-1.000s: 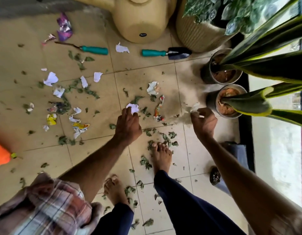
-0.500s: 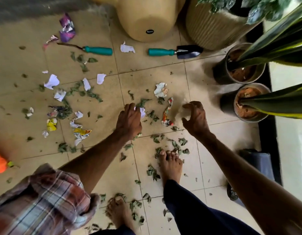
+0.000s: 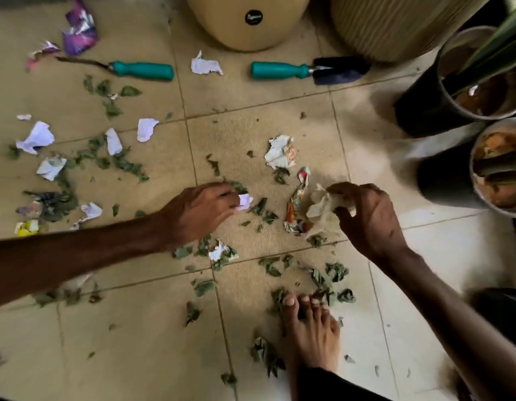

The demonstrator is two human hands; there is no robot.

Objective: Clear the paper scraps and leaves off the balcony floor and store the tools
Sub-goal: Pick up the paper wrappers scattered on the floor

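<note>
Torn paper scraps and green leaf bits lie scattered over the beige tiled floor (image 3: 152,337). My left hand (image 3: 198,211) pinches a small white paper scrap (image 3: 245,201) at mid-floor. My right hand (image 3: 366,218) holds a crumpled cream paper (image 3: 320,205) beside a colourful twisted scrap (image 3: 297,204). A crumpled printed scrap (image 3: 280,151) lies just beyond them. Two teal-handled tools rest at the back: a weeder (image 3: 141,70) on the left and a dark-bladed trowel (image 3: 308,70) on the right, with a white scrap (image 3: 206,66) between them.
A tan pot (image 3: 245,21) and a ribbed planter (image 3: 395,24) stand at the back. Two dark pots with plants (image 3: 418,102) (image 3: 442,175) sit at the right. My bare foot (image 3: 308,334) stands among leaves. A purple wrapper (image 3: 80,30) lies far left.
The view has dropped closer to the floor. My right hand moved left and now holds a crumpled cream paper. My left hand pinches the small white scrap it was reaching over.
</note>
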